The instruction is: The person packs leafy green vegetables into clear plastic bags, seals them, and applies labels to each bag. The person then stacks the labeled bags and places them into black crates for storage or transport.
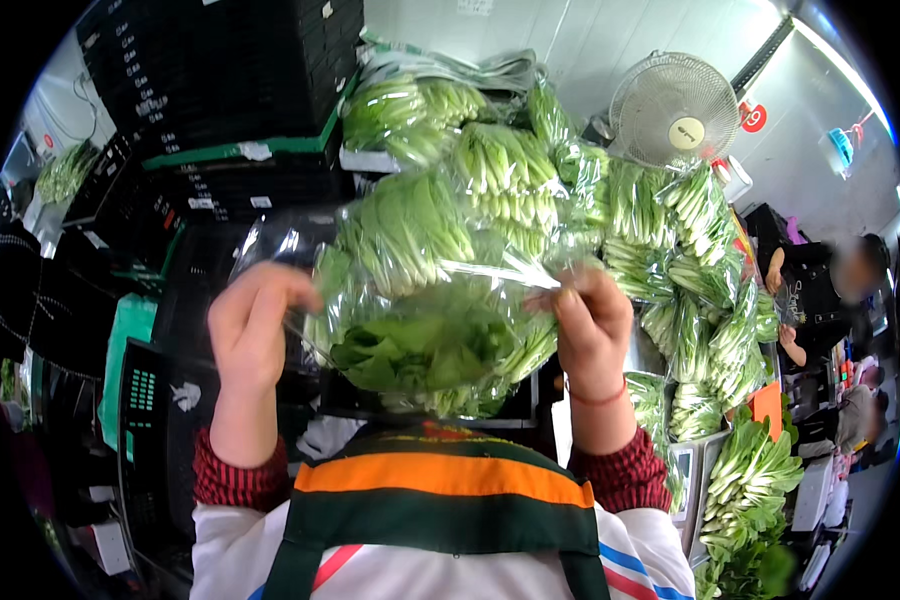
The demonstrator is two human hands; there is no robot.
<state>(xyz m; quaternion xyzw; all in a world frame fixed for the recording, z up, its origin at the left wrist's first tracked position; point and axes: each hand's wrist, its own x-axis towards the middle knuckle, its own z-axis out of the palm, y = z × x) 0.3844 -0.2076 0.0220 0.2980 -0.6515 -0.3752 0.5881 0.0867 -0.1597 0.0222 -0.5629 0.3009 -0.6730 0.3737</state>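
My left hand [255,330] is closed at the left edge of a clear plastic bag [510,275], its fingertips a little blurred. On the other side, my right hand [592,325] pinches the bag's edge between thumb and fingers. The plastic is stretched between both hands, over leafy greens [420,345] with broad leaves and pale stalks. Whether all of these greens lie inside the bag is hard to make out through the glare. Just beyond it lies a bundle of greens [400,225] in clear film.
Bagged greens [710,270] are heaped at the back and right. Black crates [220,80] are stacked at the far left. A fan [675,108] stands at the back. Loose greens [755,480] lie at the lower right. Another person [815,290] is at the far right.
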